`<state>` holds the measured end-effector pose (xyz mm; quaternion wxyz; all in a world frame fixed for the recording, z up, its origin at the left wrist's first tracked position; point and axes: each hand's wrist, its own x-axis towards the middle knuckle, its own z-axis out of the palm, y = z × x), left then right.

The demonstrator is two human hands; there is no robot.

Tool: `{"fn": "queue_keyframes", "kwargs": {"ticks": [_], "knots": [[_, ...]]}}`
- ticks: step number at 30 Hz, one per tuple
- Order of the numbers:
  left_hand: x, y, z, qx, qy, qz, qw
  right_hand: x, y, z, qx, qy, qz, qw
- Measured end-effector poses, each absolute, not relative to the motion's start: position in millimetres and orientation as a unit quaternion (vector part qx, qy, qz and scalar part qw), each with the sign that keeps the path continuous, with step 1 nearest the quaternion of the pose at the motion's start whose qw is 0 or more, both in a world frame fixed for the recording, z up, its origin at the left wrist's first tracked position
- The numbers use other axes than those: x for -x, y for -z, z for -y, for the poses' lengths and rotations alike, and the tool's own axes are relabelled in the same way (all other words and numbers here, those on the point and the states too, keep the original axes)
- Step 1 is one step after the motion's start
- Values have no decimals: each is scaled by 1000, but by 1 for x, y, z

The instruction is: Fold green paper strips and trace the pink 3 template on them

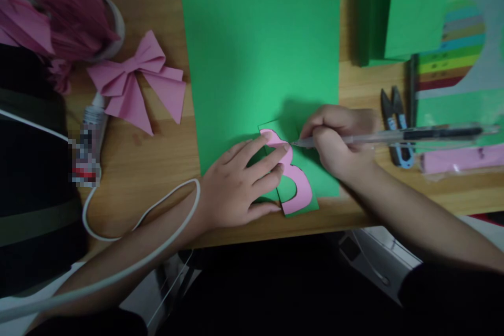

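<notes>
Under the spread fingers of my left hand [246, 181] lies a curved pink paper cutout [301, 186], partly covered by the fingertips. Beneath the cutout is a small green paper piece [313, 207], which rests on a large green sheet [263, 52] and reaches past its lower edge. My right hand [338, 139] grips a clear-barrelled pen [378, 137]. The pen's tip touches or nearly touches the right edge of the cutout, close to my left index and middle fingers.
A folded pink paper bow [132, 71] and a glue tube [91, 131] lie on the left. Blue-handled thread snips [397, 128], a pink roll [460, 158] and green paper [419, 5] sit on the right. A white cable [173, 260] crosses over my left forearm.
</notes>
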<state>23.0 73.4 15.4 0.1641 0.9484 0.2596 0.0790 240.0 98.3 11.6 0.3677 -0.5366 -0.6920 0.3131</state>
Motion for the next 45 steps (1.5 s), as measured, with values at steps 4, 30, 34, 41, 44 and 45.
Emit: {"fn": "queue_keyframes", "kwargs": {"ticks": [4, 30, 34, 41, 44, 45], "knots": [[-23, -16, -73, -949, -83, -257, 164, -241, -13, -99, 530, -313, 697, 368], [-22, -15, -74, -951, -77, -252, 163, -238, -29, -90, 599, -324, 559, 473], [-22, -15, -73, -950, -87, -254, 158, -242, -28, -77, 606, -350, 557, 446], [-22, -13, -73, -949, -93, -253, 161, -234, -8, -74, 634, -341, 549, 426], [-21, -12, -73, -951, -95, -251, 156, -233, -9, -75, 626, -337, 566, 418], [-21, -12, -74, -951, -95, -251, 155, -232, -10, -75, 624, -336, 571, 415]]}}
